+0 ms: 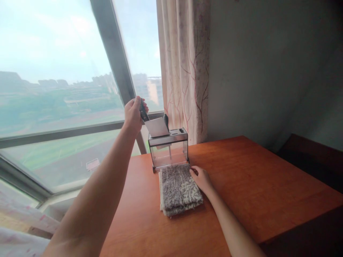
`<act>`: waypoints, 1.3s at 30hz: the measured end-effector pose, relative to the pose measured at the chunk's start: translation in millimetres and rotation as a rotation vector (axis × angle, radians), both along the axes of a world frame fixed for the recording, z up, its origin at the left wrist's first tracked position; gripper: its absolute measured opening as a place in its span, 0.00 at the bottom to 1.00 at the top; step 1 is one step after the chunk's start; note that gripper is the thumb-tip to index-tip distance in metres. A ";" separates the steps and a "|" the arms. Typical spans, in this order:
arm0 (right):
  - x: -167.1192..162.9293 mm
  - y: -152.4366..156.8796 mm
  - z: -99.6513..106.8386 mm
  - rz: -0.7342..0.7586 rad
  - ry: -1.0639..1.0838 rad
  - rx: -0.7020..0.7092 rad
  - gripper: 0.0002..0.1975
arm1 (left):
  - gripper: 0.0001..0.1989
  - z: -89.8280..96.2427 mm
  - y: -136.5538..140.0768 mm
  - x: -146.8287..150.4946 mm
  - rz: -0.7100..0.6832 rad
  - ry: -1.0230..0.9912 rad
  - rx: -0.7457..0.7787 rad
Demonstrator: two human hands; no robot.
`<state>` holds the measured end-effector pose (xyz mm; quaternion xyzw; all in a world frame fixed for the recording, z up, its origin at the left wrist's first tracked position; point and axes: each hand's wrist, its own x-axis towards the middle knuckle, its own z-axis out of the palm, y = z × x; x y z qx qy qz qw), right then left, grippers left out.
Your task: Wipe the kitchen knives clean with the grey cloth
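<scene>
My left hand [134, 113] is closed round the black handle of a cleaver [157, 127]. Its broad blade is tilted, with the lower edge partly inside a slot of the clear knife block [168, 157]. Behind the blade, a second knife with a dark handle [166, 122] stands in the same block. In front of the block lies a folded grey and white towel [178, 189]. At the towel's far right corner rests my right hand [200, 178], fingers curled against its edge; whether they pinch the cloth I cannot tell.
The block and towel stand on a reddish-brown wooden table [235, 182]. Close behind and to the left is a large window [66, 128] with a grey frame. A patterned curtain [184, 67] hangs behind the block, beside a grey wall [249, 71].
</scene>
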<state>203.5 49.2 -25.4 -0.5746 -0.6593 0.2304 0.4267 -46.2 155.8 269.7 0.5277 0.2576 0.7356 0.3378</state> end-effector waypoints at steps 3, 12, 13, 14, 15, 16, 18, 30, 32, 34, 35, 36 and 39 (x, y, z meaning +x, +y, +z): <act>0.1 -0.3 0.5 0.003 0.000 -0.003 0.14 | 0.17 15.1 0.2 -6.8 0.021 -0.016 0.045; 0.0 -1.5 2.1 0.009 -0.001 0.006 0.14 | 0.14 55.9 -15.4 -16.0 0.022 -0.075 0.127; 0.0 -1.5 2.0 0.008 -0.001 0.008 0.14 | 0.14 58.6 -17.6 -17.0 0.020 -0.084 0.144; 0.0 -1.4 1.7 0.007 -0.001 0.009 0.14 | 0.15 60.6 -19.8 -18.1 0.015 -0.094 0.156; 0.0 -1.2 1.4 0.006 0.000 0.010 0.14 | 0.15 61.9 -21.8 -19.3 0.010 -0.107 0.163; 0.0 -1.0 0.9 0.005 0.000 0.011 0.14 | 0.16 62.4 -23.5 -20.4 0.005 -0.125 0.161; 0.1 -0.4 0.0 0.003 0.001 0.009 0.14 | 0.16 61.4 -25.6 -22.8 -0.006 -0.164 0.147; 0.7 1.2 -2.8 0.004 0.002 0.024 0.14 | 0.15 16.4 -34.1 -37.2 -0.015 -0.327 -0.028; 0.9 1.1 -3.0 0.004 0.006 0.026 0.14 | 0.16 6.3 -41.1 -38.5 -0.052 -0.401 -0.076; 1.0 1.0 -3.4 0.003 0.012 0.030 0.14 | 0.17 -5.5 -47.7 -39.1 -0.102 -0.486 -0.116; 1.0 0.9 -3.6 0.004 0.015 0.033 0.14 | 0.17 -12.1 -50.7 -39.3 -0.128 -0.529 -0.133; 1.1 0.8 -3.8 0.005 0.020 0.037 0.14 | 0.17 -19.3 -53.6 -39.3 -0.155 -0.568 -0.151; 0.6 0.2 -4.0 0.000 0.036 0.055 0.14 | 0.16 -43.6 -62.5 -38.6 -0.213 -0.662 -0.222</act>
